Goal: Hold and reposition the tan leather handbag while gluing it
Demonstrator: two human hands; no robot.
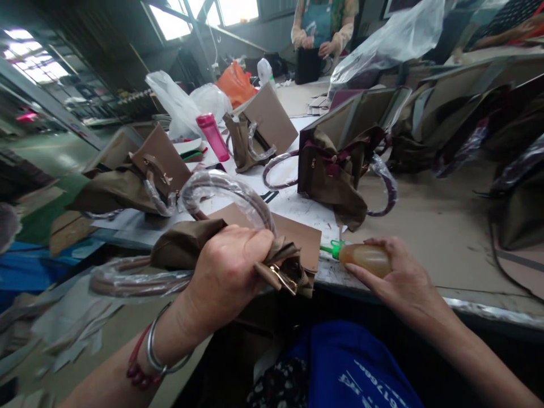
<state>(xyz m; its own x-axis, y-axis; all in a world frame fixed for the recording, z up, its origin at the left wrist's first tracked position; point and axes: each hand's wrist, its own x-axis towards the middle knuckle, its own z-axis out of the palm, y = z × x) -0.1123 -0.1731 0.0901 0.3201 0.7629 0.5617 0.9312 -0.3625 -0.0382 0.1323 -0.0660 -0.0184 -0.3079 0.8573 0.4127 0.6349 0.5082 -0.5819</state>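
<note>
My left hand (227, 272) is closed round the top of a brown handbag (187, 243) at the table's near edge. Its plastic-wrapped handles (229, 195) loop above and beside my fist, and a gold clasp (283, 279) sticks out by my fingers. My right hand (402, 277) grips a small amber glue bottle (365, 258) lying sideways, its green nozzle (334, 248) pointing left at the bag's flat brown flap (297, 235).
Several more brown handbags (335, 164) stand on the paper-covered table (429, 226), with a pink bottle (215, 136) and plastic bags (178, 102) behind. Another person (323, 28) stands at the far end. Scraps lie on the floor at left.
</note>
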